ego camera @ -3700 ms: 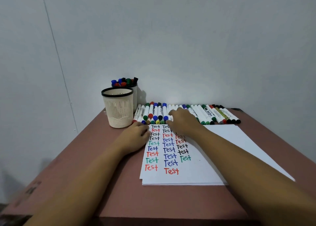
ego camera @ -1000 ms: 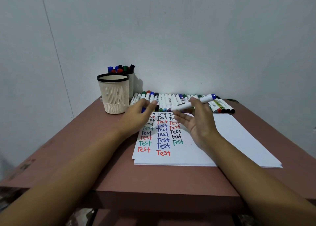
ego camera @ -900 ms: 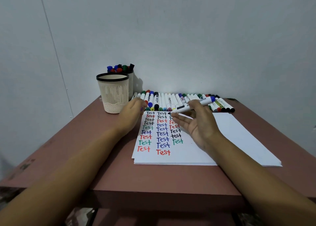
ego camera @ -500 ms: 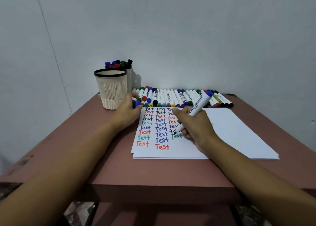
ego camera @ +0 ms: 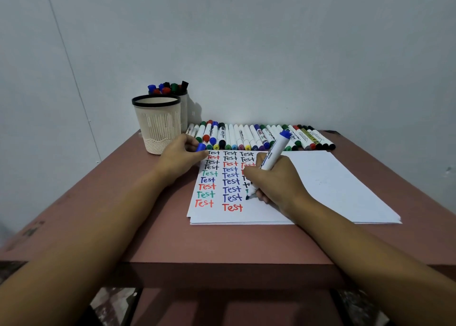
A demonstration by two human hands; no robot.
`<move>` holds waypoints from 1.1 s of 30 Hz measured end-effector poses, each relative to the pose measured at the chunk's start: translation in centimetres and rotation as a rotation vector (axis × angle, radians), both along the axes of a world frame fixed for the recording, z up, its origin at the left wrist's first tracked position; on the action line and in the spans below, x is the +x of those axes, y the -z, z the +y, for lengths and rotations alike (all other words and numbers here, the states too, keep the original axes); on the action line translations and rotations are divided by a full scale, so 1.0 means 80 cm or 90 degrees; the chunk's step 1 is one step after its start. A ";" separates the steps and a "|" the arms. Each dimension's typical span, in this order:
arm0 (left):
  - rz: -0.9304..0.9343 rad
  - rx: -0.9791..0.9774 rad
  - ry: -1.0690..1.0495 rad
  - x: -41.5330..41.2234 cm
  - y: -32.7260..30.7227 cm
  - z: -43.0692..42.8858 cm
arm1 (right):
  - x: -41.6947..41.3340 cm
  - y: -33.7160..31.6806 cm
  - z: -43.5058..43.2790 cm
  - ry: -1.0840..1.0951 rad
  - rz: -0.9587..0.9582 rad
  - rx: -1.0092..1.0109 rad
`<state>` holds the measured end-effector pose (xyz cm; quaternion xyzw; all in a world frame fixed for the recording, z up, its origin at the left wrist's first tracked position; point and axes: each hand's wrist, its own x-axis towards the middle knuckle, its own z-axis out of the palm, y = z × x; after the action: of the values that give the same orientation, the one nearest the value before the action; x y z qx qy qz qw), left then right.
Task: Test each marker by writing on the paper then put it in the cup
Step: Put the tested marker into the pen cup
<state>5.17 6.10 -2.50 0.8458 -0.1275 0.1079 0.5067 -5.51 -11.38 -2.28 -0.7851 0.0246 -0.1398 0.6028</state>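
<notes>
Right hand [ego camera: 274,185] gripped blue marker [ego camera: 274,153] in writing hold, tip touching paper [ego camera: 333,182] at foot of third column. Left hand [ego camera: 177,159] pinched blue cap [ego camera: 201,147] at paper's top-left corner, near cup [ego camera: 158,126]. Judged best: light even pressure, short strokes, word placed below last entry; cap held ready for recapping before cup drop

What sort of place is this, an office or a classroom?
Can't tell which; likely a plain room corner used as a desk: a small reddish table against a bare wall, with paper and a row of markers.
</notes>
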 end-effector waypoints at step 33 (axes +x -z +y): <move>-0.005 0.078 0.008 -0.002 0.001 0.001 | 0.002 0.001 -0.002 0.038 -0.029 0.008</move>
<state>5.03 6.18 -2.54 0.8738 -0.1414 0.0998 0.4544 -5.38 -11.53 -2.37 -0.7770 0.0352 -0.1758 0.6034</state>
